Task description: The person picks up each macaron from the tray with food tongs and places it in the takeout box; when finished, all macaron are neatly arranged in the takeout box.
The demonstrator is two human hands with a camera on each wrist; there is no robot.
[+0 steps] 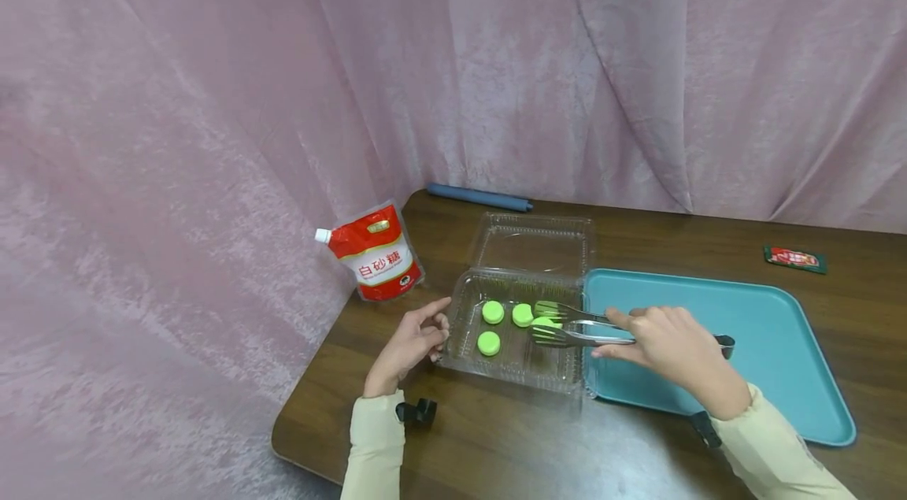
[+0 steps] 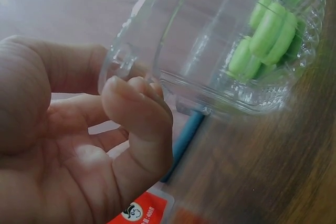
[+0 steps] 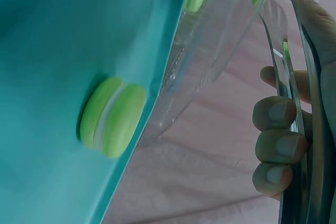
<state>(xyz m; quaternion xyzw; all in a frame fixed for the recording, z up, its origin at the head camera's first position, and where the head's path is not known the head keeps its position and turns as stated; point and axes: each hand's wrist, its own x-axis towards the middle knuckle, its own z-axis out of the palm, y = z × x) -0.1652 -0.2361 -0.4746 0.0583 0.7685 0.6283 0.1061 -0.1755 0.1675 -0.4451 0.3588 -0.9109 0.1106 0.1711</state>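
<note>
My left hand pinches the left rim of a hinged clear plastic box, between thumb and finger in the left wrist view. Several green macarons sit in its near half. My right hand grips metal tongs from the right. Their slotted ends reach into the box on either side of one macaron. In the right wrist view, another green macaron rests on a turquoise tray; my right hand hides it in the head view.
The turquoise tray stands right beside the box. A red-and-white spouted pouch is at the back left, and a blue rod lies by the pink curtain. A small green-and-red packet lies behind the tray.
</note>
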